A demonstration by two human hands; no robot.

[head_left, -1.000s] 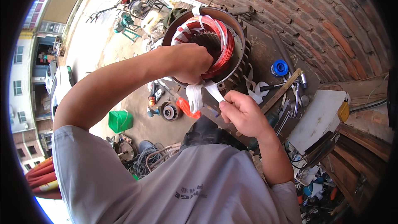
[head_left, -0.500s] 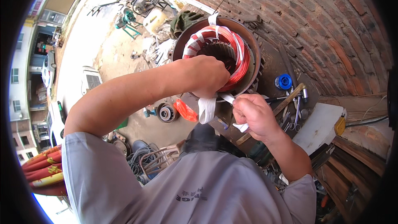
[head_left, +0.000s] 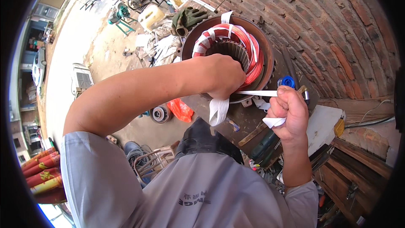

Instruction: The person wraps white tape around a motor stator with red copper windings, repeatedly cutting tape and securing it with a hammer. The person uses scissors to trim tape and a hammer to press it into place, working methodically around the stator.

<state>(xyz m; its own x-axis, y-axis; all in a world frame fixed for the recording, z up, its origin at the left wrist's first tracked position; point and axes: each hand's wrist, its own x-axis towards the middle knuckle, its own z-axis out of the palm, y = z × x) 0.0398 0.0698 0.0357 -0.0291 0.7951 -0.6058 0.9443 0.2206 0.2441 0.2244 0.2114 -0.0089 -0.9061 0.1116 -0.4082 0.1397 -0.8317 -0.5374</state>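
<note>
White tape (head_left: pixel 259 93) runs straight past the lower edge of a rusty housing (head_left: pixel 266 61), right of the frame's centre, to the right hand (head_left: pixel 291 109). That hand's grip is balled tight around the tape, with a folded piece poking out below the fingers. A loop of tape hangs just below the left hand (head_left: pixel 225 76), which is near the middle of the frame, back uppermost. Its fingers curl down out of sight, so I cannot tell how far its grip is closed or what it has hold of. The red coil (head_left: pixel 254 61) sits inside the housing, above centre, bound in white at its upper left. A blue spool (head_left: pixel 287 82) is just above the right hand; green gloves (head_left: pixel 187 20) lie by the housing's upper left. Brick wall (head_left: pixel 320 29) fills the upper right.
</note>
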